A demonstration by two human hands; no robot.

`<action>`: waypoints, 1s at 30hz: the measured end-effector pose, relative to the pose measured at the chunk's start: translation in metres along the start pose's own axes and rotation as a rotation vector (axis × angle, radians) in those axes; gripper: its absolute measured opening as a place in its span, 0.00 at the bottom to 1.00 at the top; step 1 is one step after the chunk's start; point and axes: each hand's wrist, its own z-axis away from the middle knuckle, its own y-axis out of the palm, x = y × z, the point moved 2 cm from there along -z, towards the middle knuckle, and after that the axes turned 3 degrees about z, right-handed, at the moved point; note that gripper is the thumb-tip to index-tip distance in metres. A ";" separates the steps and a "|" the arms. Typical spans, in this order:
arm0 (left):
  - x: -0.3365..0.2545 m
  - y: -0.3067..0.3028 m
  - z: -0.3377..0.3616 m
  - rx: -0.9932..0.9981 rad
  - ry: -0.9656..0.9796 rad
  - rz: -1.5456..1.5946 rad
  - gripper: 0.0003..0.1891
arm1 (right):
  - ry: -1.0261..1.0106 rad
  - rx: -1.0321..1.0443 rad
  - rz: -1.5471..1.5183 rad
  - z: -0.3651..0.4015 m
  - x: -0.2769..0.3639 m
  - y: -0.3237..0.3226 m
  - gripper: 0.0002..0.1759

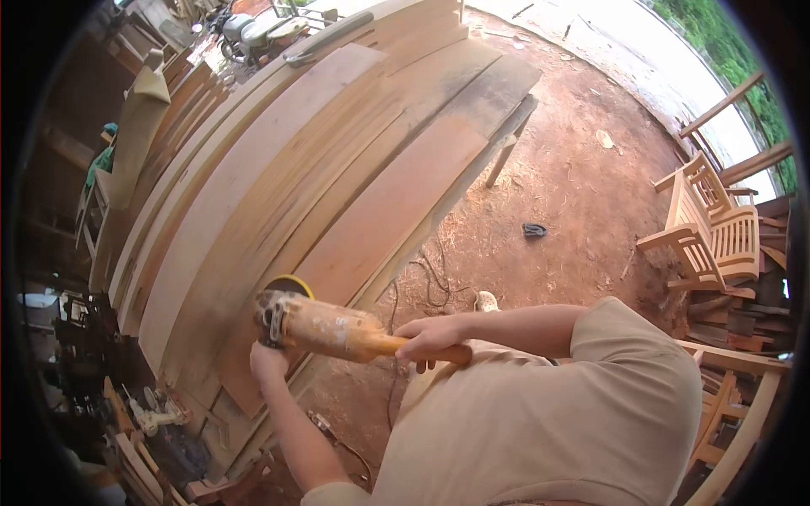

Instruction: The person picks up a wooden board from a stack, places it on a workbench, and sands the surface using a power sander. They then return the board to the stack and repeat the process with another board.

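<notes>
An angle grinder (333, 325) with a worn, dusty body lies across in front of me, held in both hands. Its round disc (294, 284), yellow along the rim, is at the near part of a reddish-brown board (396, 202). My left hand (268, 363) is closed at the tool's head end, its fingers partly hidden. Around the rear handle, close to my shirt, my right hand (430, 337) is wrapped. Beside the reddish board lie several paler long planks (245, 160), some with dark dusty patches.
A wooden armchair (709, 223) stands on the dirt floor (582, 185) at right. A black object (534, 229) and a cord (434, 278) lie on the ground. A motorcycle (253, 34) is parked at the back. Another power tool (156, 413) sits at lower left.
</notes>
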 end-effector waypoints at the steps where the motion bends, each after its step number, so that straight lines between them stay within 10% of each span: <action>1: 0.005 -0.013 0.011 0.017 0.041 0.014 0.21 | -0.009 0.057 -0.026 -0.011 0.001 0.006 0.27; 4: 0.088 0.019 -0.027 0.009 0.132 0.121 0.26 | -0.062 0.174 0.004 -0.051 -0.006 0.017 0.27; 13: 0.057 0.014 -0.041 0.176 0.114 -0.267 0.16 | -0.083 0.054 0.239 -0.047 0.010 -0.014 0.31; 30: -0.327 0.064 -0.053 0.279 0.456 -0.311 0.15 | -0.067 -0.413 -0.093 0.153 -0.050 -0.115 0.26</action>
